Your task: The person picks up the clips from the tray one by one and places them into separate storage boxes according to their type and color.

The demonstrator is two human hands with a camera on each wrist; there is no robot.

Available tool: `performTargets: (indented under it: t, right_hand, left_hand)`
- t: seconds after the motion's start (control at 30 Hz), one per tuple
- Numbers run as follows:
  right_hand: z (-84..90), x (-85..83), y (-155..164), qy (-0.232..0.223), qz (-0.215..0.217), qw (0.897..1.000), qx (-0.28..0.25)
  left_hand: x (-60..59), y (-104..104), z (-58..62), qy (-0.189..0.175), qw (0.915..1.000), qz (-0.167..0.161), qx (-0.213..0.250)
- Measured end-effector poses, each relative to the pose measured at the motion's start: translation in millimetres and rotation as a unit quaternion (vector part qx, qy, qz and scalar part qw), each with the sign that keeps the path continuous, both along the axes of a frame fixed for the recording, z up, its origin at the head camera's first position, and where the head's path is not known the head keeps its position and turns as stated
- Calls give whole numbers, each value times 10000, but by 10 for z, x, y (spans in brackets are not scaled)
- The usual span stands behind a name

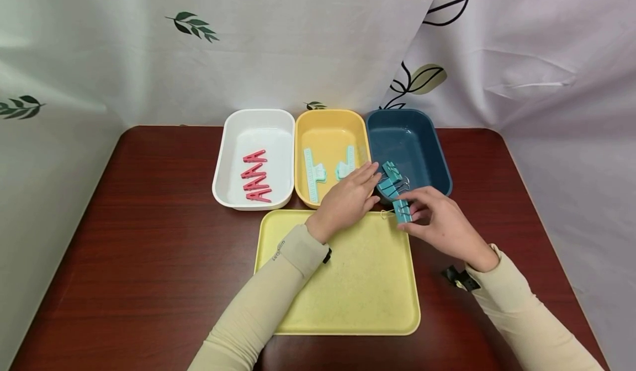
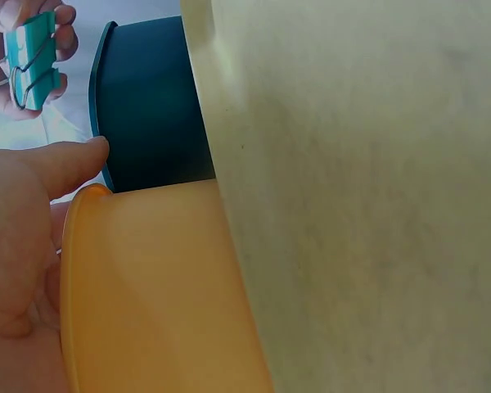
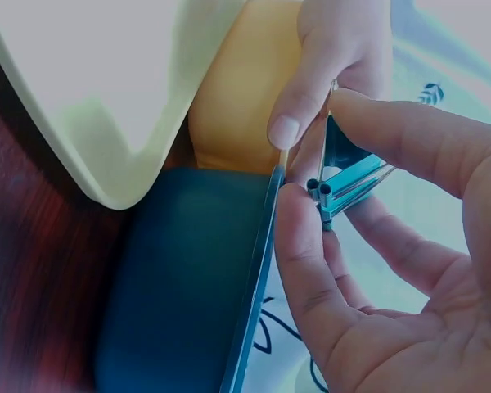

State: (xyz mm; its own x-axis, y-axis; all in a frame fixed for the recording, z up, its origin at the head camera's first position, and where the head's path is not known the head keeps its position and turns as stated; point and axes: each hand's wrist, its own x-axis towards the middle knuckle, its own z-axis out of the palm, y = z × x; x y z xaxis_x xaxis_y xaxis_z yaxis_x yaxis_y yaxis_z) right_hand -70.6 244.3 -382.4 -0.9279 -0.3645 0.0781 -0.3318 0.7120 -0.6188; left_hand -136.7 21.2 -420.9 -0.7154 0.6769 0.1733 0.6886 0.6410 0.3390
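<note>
My right hand (image 1: 444, 223) pinches a teal binder clip (image 1: 402, 211) between thumb and fingers, above the near rim of the dark blue bin (image 1: 404, 133). The right wrist view shows this binder clip (image 3: 356, 182) side-on, thumb on one side and fingertips on the other. Inside the blue bin, teal binder clips (image 1: 392, 171) lie near its front left. My left hand (image 1: 346, 201) reaches over the yellow bin (image 1: 333, 128) with fingers extended near the edge shared with the blue bin. In the left wrist view its thumb lies at the blue bin's rim.
Two mint-green ruler-edged clips (image 1: 312, 175) lie in the yellow bin. Several red clothespins (image 1: 255, 171) sit in the white bin (image 1: 263, 122) at left. A pale yellow tray (image 1: 358, 282) lies in front of the bins on the dark wooden table (image 1: 149, 238). Curtains hang behind.
</note>
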Motion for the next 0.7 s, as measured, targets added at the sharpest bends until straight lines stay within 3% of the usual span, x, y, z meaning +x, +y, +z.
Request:
performTargets:
  t: [0.33,0.7]
  right_hand:
    - [31,-97,89,-67,-435,9990,-125]
    - [63,-316,197,-38,-841,9964,-41]
  left_hand:
    - [-3,4,-2,-29,10000,-13,-48]
    - [-5,6,3,-51,10000,-2,-56]
